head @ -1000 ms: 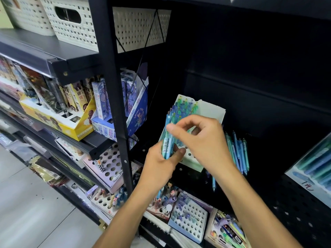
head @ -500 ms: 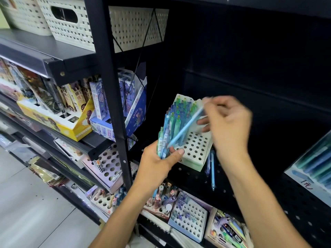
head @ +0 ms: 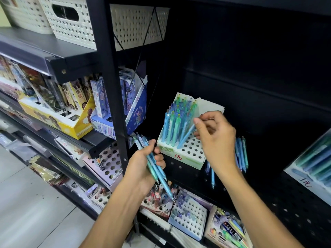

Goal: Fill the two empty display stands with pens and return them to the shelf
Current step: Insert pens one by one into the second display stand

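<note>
A white display stand (head: 189,153) with rows of holes sits on the black shelf, its back rows holding several blue and green pens. My right hand (head: 216,140) pinches one blue pen (head: 186,136), whose tip is in a hole of the stand. My left hand (head: 143,167) grips a bundle of blue pens (head: 155,169) just left of and below the stand. Loose blue pens (head: 241,153) lie on the shelf behind my right hand, partly hidden.
A black upright post (head: 111,83) stands left of the stand. Another pen display (head: 311,167) sits at the right edge. Lower shelves hold more holed stands (head: 189,215) and pen boxes. Yellow and blue boxes (head: 59,119) fill the left shelf; white baskets (head: 71,20) sit above.
My right hand took one pen from the bundle, swung it over the stand and lowered its tip into a hole. My left hand dropped lower and left with the bundle.
</note>
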Motion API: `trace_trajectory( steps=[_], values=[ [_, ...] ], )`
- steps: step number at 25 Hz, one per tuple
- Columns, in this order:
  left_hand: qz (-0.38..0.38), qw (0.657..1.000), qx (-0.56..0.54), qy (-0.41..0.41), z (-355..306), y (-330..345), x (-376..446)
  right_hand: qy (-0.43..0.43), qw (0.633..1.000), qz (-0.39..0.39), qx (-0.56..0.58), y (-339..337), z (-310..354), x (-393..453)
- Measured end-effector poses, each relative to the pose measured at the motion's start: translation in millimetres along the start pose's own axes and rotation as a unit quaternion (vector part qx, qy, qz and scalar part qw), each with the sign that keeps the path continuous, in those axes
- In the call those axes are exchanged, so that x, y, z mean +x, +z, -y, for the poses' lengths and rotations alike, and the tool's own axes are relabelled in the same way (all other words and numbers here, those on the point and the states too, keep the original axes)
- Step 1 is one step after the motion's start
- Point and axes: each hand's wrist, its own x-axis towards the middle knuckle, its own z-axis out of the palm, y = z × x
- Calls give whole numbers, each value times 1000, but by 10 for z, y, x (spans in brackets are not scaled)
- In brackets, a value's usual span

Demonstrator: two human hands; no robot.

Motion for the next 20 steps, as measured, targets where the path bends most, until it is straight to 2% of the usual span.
trace_trajectory(
  steps=[3, 5, 7, 9, 10, 11, 13, 14, 20],
  values=[
    [17, 1000, -14, -3, 13, 18, -21, -62, 992, 70, -89, 76, 59, 29],
    [35, 999, -23, -2, 22, 43, -54, -60, 983, 108, -139, 118, 108, 60],
    [57, 998, -35, 7, 21, 75, -86, -68, 977, 77, -187, 119, 160, 53],
    [74, 996, -47, 21, 11, 108, -113, -119, 968, 23, -222, 66, 267, -94],
    [78, 995, -52, 31, 11, 129, -112, -124, 967, 56, -218, 28, 355, -197],
    [76, 995, -58, 41, 17, 145, -108, -93, 963, 140, -210, 0, 451, -303],
    [68, 993, -79, 57, 44, 181, -106, 9, 911, 348, -223, -25, 628, -479],
    [67, 992, -87, 61, 67, 198, -113, 31, 886, 398, -237, -31, 654, -522],
    [76, 990, -54, 109, 164, 293, -124, 33, 879, 395, -266, -126, 612, -497]
  ],
)
